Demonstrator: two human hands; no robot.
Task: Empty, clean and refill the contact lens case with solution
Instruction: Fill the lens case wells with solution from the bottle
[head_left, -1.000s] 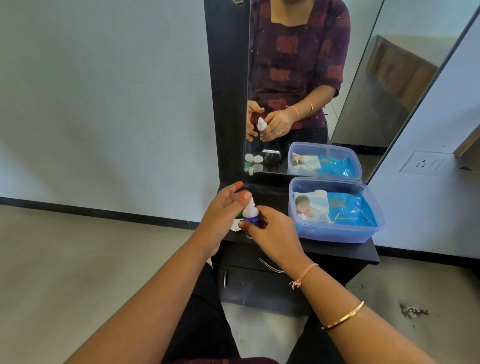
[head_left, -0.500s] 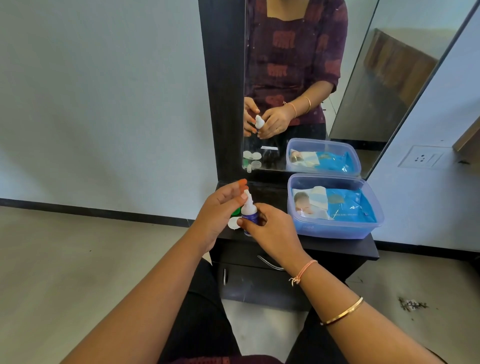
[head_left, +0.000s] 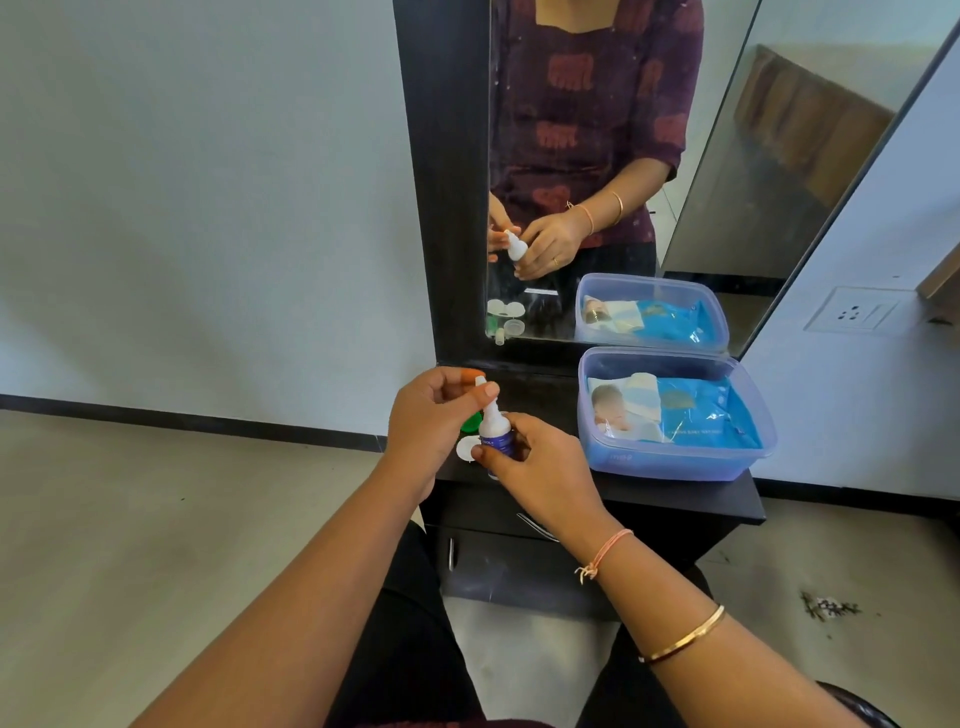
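A small white solution bottle (head_left: 493, 431) with a dark blue label stands upright above the dark dresser top, gripped round its body by my right hand (head_left: 540, 467). My left hand (head_left: 431, 415) pinches the bottle's cap (head_left: 485, 389) at the top. Behind the hands lie a green lens case cap (head_left: 471, 423) and a white round cap (head_left: 466, 449) on the dresser top. The lens case itself is hidden by my hands; its reflection (head_left: 505, 309) shows in the mirror.
A blue-tinted plastic box (head_left: 675, 462) holding a wipes pack sits on the right of the dresser top (head_left: 727, 501). A tall mirror (head_left: 597, 156) rises behind. Drawers sit below, and a wall socket (head_left: 852, 312) is at the right.
The hands and bottle stay in nearly the same place; my left fingers have shifted on the bottle's cap and the view has tilted slightly.
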